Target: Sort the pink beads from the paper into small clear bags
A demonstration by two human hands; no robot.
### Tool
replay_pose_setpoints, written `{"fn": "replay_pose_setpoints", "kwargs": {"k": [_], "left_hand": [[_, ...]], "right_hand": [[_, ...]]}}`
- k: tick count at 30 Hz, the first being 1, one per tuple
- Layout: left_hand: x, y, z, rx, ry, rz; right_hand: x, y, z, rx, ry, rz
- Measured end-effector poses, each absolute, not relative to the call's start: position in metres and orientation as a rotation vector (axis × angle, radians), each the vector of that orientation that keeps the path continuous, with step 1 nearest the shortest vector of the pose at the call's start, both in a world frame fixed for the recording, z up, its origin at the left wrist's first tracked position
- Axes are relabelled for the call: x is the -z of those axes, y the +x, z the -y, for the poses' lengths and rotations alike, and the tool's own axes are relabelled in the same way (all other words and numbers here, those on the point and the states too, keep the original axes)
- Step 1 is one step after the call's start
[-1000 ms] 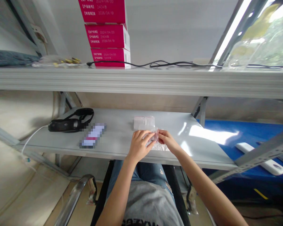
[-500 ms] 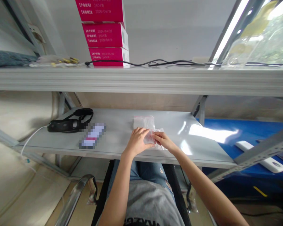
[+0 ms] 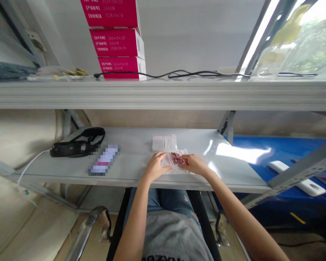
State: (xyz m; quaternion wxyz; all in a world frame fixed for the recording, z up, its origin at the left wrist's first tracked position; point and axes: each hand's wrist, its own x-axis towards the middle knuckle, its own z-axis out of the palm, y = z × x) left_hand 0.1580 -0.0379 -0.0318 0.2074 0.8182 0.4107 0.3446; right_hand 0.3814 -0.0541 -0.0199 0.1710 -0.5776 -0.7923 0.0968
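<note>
A small clear zip bag (image 3: 166,161) lies under my hands near the front of the grey table. Pink and brownish bits (image 3: 175,157) show at it, like beads or dried buds; they are too small to name surely. My left hand (image 3: 154,167) grips the bag's left side between thumb and fingers. At the right side, my right hand (image 3: 195,164) has its fingers pinched together against the bits and the plastic; exactly what is between them is hidden. More clear bags (image 3: 163,143) lie flat just beyond the hands.
To the left are a black strapped device (image 3: 73,148) with a white cable and a blurred-out phone (image 3: 104,160). A shelf (image 3: 163,95) crosses above, bearing red boxes (image 3: 116,42) and a black cable (image 3: 206,73). On a blue surface at right sits a white device (image 3: 297,178).
The pink and brownish bits have come into view between my hands. My right hand has shifted slightly right, and my left hand has opened up less of an arch over the bag.
</note>
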Motion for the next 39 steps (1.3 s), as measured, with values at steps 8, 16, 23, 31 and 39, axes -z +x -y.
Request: {"fn": "replay_pose_setpoints", "kwargs": {"k": [8, 16, 23, 31, 39], "left_hand": [[0.038, 0.159, 0.042, -0.93, 2.178, -1.078], [0.038, 0.157, 0.043, -0.906, 2.189, -1.048], [0.039, 0.158, 0.041, -0.928, 2.17, -1.12], [0.036, 0.156, 0.043, -0.939, 2.202, -1.184], [0.037, 0.156, 0.044, -0.919, 2.242, -1.177]], "right_hand": [[0.008, 0.372, 0.061, -0.384, -1.568, 2.197], [0.021, 0.347, 0.058, -0.403, -1.489, 2.075], [0.018, 0.361, 0.058, -0.301, -1.582, 2.066], [0.019, 0.358, 0.061, -0.175, -1.571, 2.29], [0.021, 0.359, 0.062, -0.125, -1.553, 2.332]]}}
